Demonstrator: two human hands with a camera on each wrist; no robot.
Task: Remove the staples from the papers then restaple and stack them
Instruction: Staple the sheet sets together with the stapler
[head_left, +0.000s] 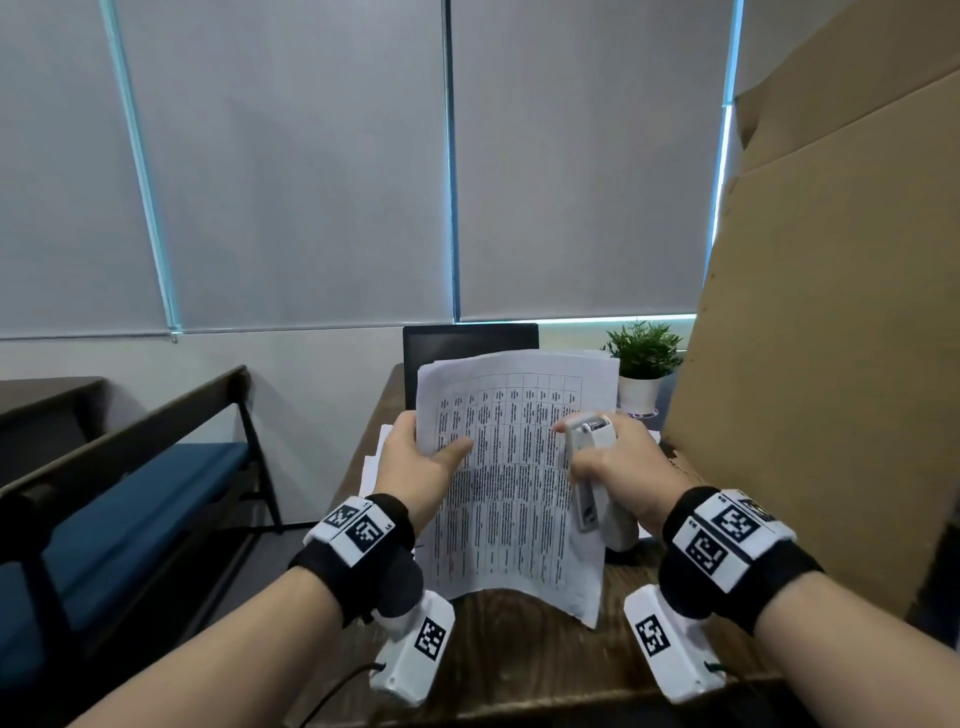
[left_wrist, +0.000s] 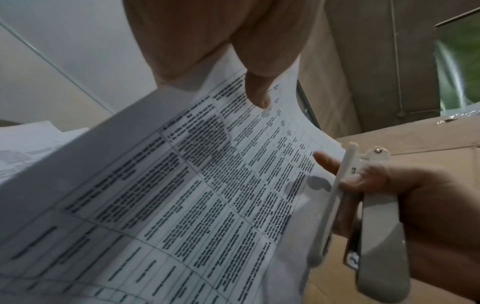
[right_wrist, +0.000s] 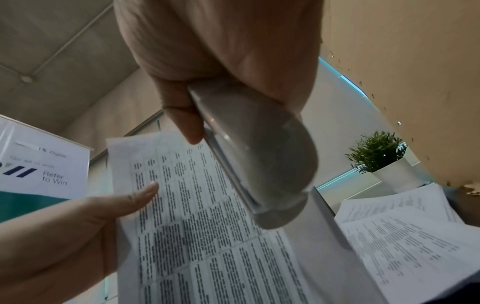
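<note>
My left hand (head_left: 415, 457) pinches the bundle of papers (head_left: 511, 478) on its left edge: the thumb (head_left: 457, 448) lies flat over the printed table and the other fingers are behind the sheets, where I cannot see them. My right hand (head_left: 608, 462) is curled around the white stapler (head_left: 592, 483), which points up, and my index fingertip (left_wrist: 324, 161) reaches forward to touch the right edge of the same bundle. The stapler arms stand a little apart in the left wrist view, and no paper is between them yet.

The bundle stands almost upright above the wooden desk (head_left: 519, 649), and its lower part curves toward me. More papers lie on the desk on the right side (right_wrist: 405, 232), and some others on the left, behind my hand.

I think this is the step just before restapling. To do it well, I should first knock the sheets even, so that all corners agree, then keep my left grip firm near the top corner. The corner must go fully into the mouth of the stapler, and the press should be one quick squeeze, with my fingertip away from the mouth.

Behind stand a dark monitor (head_left: 470, 340), a small potted plant (head_left: 644, 364) and a big cardboard sheet (head_left: 831, 312).
</note>
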